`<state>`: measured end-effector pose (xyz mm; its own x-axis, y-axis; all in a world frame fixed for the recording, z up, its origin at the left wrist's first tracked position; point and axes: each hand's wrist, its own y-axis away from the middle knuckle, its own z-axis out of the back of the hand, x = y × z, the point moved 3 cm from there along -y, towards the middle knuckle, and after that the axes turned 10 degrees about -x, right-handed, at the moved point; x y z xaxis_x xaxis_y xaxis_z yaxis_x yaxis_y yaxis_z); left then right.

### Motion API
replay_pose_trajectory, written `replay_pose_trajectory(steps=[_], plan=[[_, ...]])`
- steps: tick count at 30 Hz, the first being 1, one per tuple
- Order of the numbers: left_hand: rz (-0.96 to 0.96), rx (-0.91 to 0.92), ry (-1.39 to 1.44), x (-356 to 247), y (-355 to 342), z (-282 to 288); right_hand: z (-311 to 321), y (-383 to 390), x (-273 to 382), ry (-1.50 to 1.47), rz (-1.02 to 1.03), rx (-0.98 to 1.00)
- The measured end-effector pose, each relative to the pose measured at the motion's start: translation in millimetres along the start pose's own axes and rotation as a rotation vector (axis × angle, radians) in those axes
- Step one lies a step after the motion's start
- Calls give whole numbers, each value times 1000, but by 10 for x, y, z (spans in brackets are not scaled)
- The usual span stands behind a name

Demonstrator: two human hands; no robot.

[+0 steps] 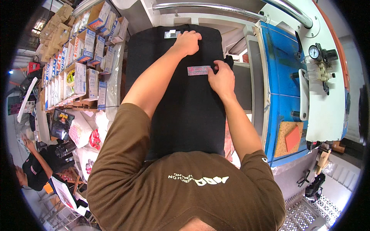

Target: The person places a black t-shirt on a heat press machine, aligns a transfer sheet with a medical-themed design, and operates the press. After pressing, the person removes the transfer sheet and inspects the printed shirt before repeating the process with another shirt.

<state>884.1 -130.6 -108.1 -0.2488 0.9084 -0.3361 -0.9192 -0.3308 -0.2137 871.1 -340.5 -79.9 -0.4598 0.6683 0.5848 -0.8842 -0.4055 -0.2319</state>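
A black shirt (181,111) lies spread over a board with rounded corners in front of me. My left hand (188,42) rests on the cloth near the collar, fingers spread and slightly bent. Just left of it is a small grey transparent piece (172,34) with a white tag on it. Lower down, a small rectangular film with pink-red print (198,70) lies on the black cloth. My right hand (222,77) is at the film's right end; its thumb touches the edge, and the forefinger is apart from the thumb. Some right fingers are hidden.
Open cardboard boxes (75,81) crowd a shelf at the left. Across the far side runs a metal bar (210,6). To the right stand a blue panel (283,84) and a pressure gauge (314,51). Another person (36,165) is at the lower left.
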Motion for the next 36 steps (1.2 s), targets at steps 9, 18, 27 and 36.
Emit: replay_pose_trajectory(steps=[9, 18, 27, 36], plan=[[-86, -317, 72, -320, 1888, 519, -29, 648, -135, 167, 441, -44], [-63, -247, -9, -349, 1899, 367, -163, 62, -626, -697, -431, 200], [-92, -230, 27, -229, 1897, 382, -24, 572, -172, 115, 546, -29], [-1, -269, -73, -334, 1862, 289, -138, 526, -125, 199, 511, -39]])
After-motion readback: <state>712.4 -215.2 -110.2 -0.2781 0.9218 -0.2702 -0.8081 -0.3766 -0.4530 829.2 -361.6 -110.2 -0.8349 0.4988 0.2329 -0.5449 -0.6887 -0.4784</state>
